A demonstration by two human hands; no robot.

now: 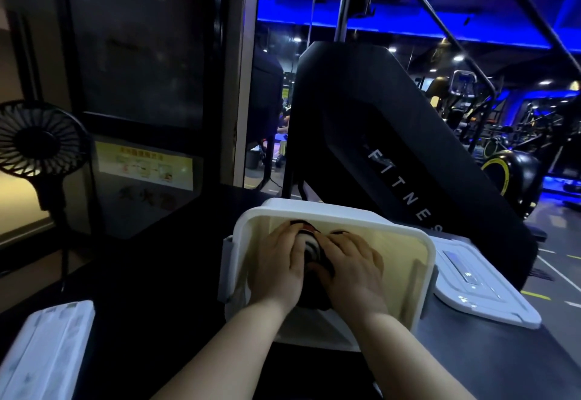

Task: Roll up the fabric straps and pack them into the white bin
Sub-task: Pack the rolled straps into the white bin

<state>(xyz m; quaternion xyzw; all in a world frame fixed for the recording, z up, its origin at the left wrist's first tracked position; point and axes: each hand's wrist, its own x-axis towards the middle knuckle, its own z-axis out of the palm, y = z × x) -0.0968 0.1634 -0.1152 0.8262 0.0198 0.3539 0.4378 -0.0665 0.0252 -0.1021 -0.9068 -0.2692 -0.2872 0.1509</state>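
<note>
- Hands: left hand (276,264) and right hand (352,269) both reach down into the white bin (430,261), which stands toward the far edge of the black table (151,273).
- Fingers: each hand's fingers curl over one side of the striped roll (309,244), left on its left flank and right on its right, pressing it between them. The thumbs are hidden.
- Position: the roll sits low inside the bin, toward its far wall, with dark fabric (314,303) under the wrists.
- Handling, as a judgement: woven strap is light and soft, yet springy once coiled, so it probably loosens if let go carelessly. Holding it by the flat ends of the coil and wedging it against a wall or a neighbour should keep it wound.
- Count: two hands, one bin, one striped roll plainly seen. How many rolls make up the dark fabric I cannot tell.
- Others: one white lid (481,292) at the table's right edge, one white tray (44,349) at the near-left corner, one black fan (41,138) at the left.
</note>
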